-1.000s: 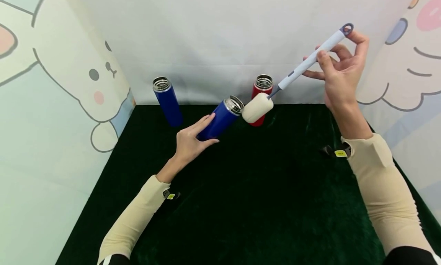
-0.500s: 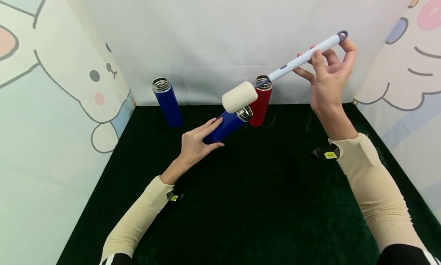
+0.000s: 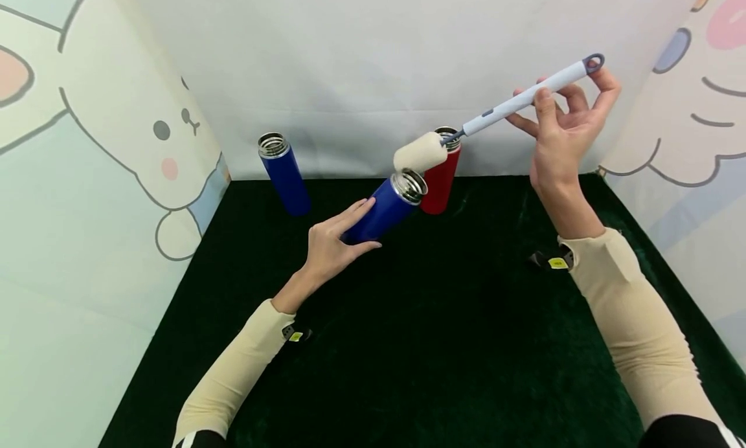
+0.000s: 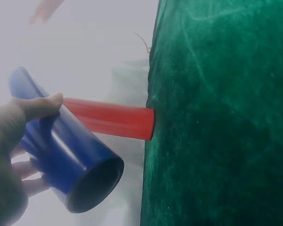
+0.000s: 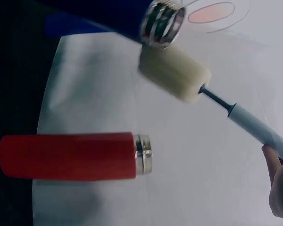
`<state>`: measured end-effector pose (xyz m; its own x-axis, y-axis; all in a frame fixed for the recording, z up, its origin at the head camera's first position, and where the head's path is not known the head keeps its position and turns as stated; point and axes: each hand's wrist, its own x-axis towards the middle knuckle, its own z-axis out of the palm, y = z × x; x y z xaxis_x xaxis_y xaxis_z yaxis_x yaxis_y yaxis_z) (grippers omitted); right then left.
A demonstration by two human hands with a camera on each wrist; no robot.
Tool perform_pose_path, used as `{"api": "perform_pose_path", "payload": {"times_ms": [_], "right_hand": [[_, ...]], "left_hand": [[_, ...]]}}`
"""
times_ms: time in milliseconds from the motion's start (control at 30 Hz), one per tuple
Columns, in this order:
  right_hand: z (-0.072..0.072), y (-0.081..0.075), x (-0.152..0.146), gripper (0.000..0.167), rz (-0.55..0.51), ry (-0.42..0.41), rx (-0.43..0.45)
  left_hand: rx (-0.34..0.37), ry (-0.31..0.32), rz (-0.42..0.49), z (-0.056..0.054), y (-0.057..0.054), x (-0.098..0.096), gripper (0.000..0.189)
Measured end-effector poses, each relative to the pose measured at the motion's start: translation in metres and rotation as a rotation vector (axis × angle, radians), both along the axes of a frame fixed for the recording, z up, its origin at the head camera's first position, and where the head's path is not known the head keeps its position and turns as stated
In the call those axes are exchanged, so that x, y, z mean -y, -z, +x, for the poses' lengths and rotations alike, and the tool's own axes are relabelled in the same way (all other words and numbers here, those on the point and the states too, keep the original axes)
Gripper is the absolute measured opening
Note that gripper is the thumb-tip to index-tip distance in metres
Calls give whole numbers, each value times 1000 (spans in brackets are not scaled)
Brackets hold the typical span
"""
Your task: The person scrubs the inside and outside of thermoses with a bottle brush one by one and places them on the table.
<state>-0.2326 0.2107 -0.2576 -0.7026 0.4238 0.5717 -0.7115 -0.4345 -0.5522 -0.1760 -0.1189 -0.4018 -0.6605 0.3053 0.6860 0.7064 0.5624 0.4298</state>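
Note:
My left hand (image 3: 331, 248) grips a blue bottle (image 3: 379, 212) with a bare steel mouth, tilted up to the right above the cloth. In the left wrist view its dark base (image 4: 96, 186) faces the camera, thumb on one side and fingers round the other. Up at the right, my right hand (image 3: 562, 134) pinches the pale blue handle of a sponge bottle brush (image 3: 527, 98). The brush's white sponge head (image 3: 419, 153) lies just behind and above the bottle's mouth, outside it. In the right wrist view the sponge (image 5: 173, 73) overlaps the bottle's steel neck (image 5: 162, 23).
An uncapped red bottle (image 3: 441, 179) stands close behind the brush head. Another uncapped blue bottle (image 3: 285, 175) stands at the back left. Dark green cloth (image 3: 443, 331) covers the table, with a white backdrop (image 3: 350, 59) behind and cartoon-printed panels on both sides.
The sponge head went from right of the bottle's mouth up and left across its front, then back right to behind it. The left hand has shifted the held bottle slightly right.

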Motion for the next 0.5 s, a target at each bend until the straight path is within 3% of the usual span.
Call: {"api": "perform_pose_path", "payload": {"times_ms": [167,333,500], "right_hand": [[-3,7,-9,57,-24,-5,46],[-3,11,-17,57,-30,-5,86],[-1,14,-21,53,-103,-61,133]], "left_hand": [[166,76,202,-4,-1,1,85],[372,94,317,-4,-2,0,88],[635,216,532,-5,-5,-5,86]]}}
